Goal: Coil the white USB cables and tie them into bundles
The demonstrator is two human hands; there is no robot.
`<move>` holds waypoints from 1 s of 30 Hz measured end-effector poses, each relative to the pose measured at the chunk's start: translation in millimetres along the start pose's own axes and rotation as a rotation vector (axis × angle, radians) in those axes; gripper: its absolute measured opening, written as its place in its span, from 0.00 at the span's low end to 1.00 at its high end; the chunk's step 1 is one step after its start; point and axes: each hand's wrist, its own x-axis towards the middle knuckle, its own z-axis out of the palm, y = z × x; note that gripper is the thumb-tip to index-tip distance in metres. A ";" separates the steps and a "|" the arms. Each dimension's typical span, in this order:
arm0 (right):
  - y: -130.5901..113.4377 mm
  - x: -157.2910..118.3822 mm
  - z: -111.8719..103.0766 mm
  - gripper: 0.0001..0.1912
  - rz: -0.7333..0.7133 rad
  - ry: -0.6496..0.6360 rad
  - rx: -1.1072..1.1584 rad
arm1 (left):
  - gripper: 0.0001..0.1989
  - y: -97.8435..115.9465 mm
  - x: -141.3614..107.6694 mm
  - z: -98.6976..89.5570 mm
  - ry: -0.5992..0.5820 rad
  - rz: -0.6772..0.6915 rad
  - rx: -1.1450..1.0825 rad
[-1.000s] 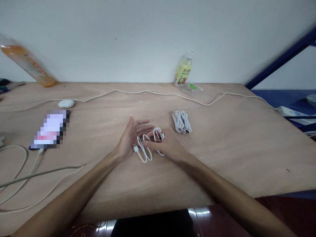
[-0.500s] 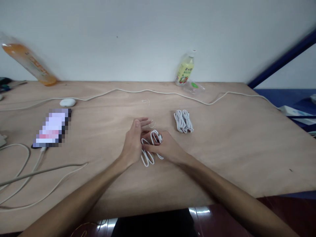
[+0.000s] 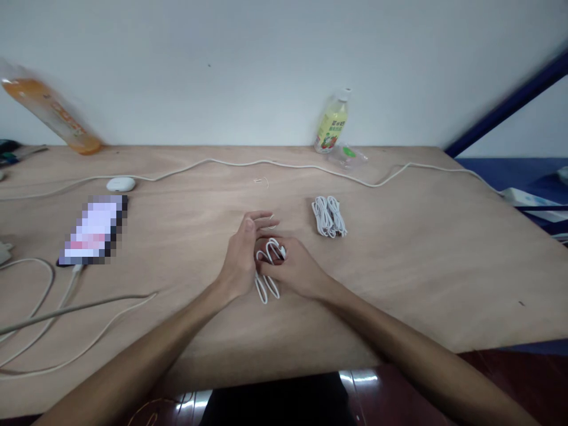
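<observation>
A white cable (image 3: 267,290) lies in loose loops between my two hands, low over the wooden table. My right hand (image 3: 295,266) is closed around the cable's loops, its thumb pressing across them from the right. On the other side, my left hand (image 3: 244,251) stands on edge against the loops with its fingers stretched out and apart from the thumb. Part of the cable is hidden behind the fingers. Just past the left fingertips, a thin white tie (image 3: 273,222) is partly covered. Two coiled white cable bundles (image 3: 329,217) rest side by side to the right of my hands.
Another thin tie (image 3: 261,181) lies farther back. A long white cord (image 3: 293,166) crosses the table before a yellow-labelled bottle (image 3: 332,124) and clear plastic wrapper (image 3: 347,155). Leftward are an orange drink bottle (image 3: 53,112), white earbud case (image 3: 120,184), phone (image 3: 93,229) and cables (image 3: 89,305).
My hands have drawn closer together, and the white cable's loops are squeezed into a narrower bunch. My left fingers reach slightly farther right, over the nearer tie.
</observation>
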 end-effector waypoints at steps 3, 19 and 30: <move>-0.1 -0.5 -3.8 0.10 -0.011 -0.013 0.093 | 0.38 3.3 4.6 -2.5 -0.012 -0.026 -0.020; -16.0 2.8 -33.1 0.28 0.042 0.400 0.390 | 0.35 47.5 0.3 -11.4 -0.117 -0.471 0.607; -31.2 -6.7 -31.2 0.29 0.068 0.216 0.609 | 0.29 35.3 -9.1 1.6 -0.325 -0.937 -0.439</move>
